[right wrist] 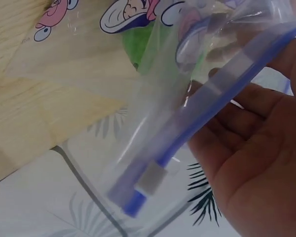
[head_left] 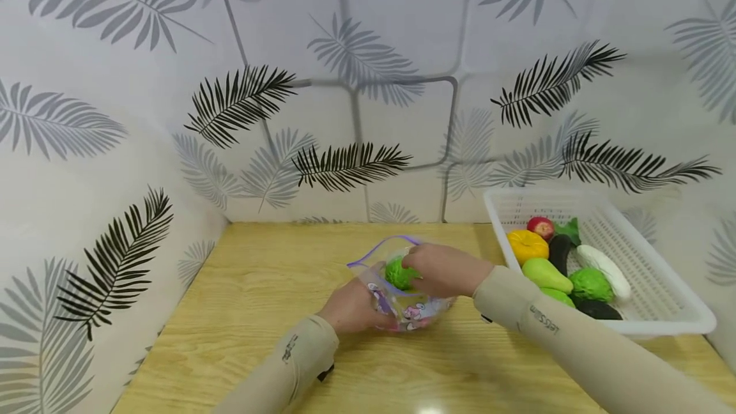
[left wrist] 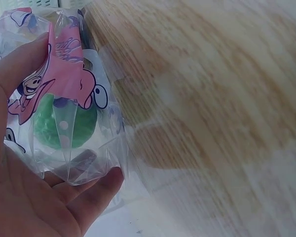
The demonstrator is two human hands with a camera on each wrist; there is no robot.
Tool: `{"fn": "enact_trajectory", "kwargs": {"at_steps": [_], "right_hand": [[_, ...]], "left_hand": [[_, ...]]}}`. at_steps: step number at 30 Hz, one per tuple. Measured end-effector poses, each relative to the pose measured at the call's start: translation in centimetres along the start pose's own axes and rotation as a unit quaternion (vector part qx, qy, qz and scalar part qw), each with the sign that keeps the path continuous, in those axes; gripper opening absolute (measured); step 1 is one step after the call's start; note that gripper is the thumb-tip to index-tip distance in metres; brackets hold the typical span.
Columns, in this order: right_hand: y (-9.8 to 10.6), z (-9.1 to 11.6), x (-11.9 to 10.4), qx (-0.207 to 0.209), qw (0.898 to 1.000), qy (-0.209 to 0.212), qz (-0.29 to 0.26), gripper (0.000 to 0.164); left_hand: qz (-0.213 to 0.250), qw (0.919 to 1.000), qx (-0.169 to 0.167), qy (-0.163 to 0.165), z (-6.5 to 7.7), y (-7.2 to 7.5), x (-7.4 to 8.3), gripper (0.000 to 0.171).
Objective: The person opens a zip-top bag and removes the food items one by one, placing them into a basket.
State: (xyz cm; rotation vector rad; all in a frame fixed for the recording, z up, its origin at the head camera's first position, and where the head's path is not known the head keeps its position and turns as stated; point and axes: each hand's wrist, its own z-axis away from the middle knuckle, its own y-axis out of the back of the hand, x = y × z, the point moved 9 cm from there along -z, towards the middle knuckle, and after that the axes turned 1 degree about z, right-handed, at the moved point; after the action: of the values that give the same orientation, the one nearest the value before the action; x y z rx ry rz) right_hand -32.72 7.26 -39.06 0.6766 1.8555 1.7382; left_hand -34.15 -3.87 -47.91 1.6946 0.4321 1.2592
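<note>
A clear zip bag (head_left: 414, 312) with a purple zip edge and pink cartoon prints stands open-mouthed on the table. My left hand (head_left: 353, 305) grips it from the left; in the left wrist view the thumb lies over the print and the fingers curl underneath. A round, crinkled green cabbage (head_left: 398, 273) shows in the bag, and through its plastic in the left wrist view (left wrist: 64, 123). My right hand (head_left: 445, 267) reaches into the mouth beside the cabbage. In the right wrist view its loosely bent fingers (right wrist: 241, 118) are past the zip, partly hidden by plastic; the cabbage lies beyond the fingertips.
A white slotted basket (head_left: 673, 280) stands at the right of the wooden table (head_left: 264, 273). It holds a yellow pumpkin (head_left: 526, 246), a red fruit (head_left: 540, 227), a green pear (head_left: 546, 275), a white vegetable (head_left: 606, 270), another crinkled green cabbage (head_left: 592, 284) and dark vegetables. Leaf-patterned sheeting rises behind.
</note>
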Motion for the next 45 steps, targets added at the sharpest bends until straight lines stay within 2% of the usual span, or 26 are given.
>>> {"fn": "enact_trajectory", "kwargs": {"at_steps": [6, 11, 17, 27, 37, 45], "right_hand": [[-1.3, -0.7, 1.2, -0.022, 0.999, -0.039, 0.008, 0.018], [-2.3, -1.3, 1.6, -0.033, 0.997, -0.063, 0.006, 0.027], [-2.6, -1.8, 1.7, -0.03, 0.997, -0.068, 0.025, 0.046], [-3.2, -2.4, 2.0, -0.034, 0.997, -0.074, 0.018, 0.04], [-3.5, -2.8, 2.6, -0.021, 0.996, -0.085, 0.001, 0.041], [-4.0, -3.2, 2.8, -0.023, 0.994, -0.098, 0.031, 0.047]], "left_hand": [[0.004, 1.0, -0.003, -0.007, -0.2, 0.0, 0.5, 0.115], [-0.004, 1.0, -0.004, -0.003, -0.3, 0.0, 0.4, 0.104], [-0.005, 1.0, -0.003, -0.006, -0.5, -0.1, 0.3, 0.1], [-0.001, 1.0, -0.003, -0.005, -0.4, -0.3, 0.2, 0.107], [-0.003, 0.9999, -0.011, 0.002, -0.5, 0.0, 0.3, 0.101], [0.003, 0.9999, -0.013, 0.0, -0.4, -0.2, 0.2, 0.103]]}}
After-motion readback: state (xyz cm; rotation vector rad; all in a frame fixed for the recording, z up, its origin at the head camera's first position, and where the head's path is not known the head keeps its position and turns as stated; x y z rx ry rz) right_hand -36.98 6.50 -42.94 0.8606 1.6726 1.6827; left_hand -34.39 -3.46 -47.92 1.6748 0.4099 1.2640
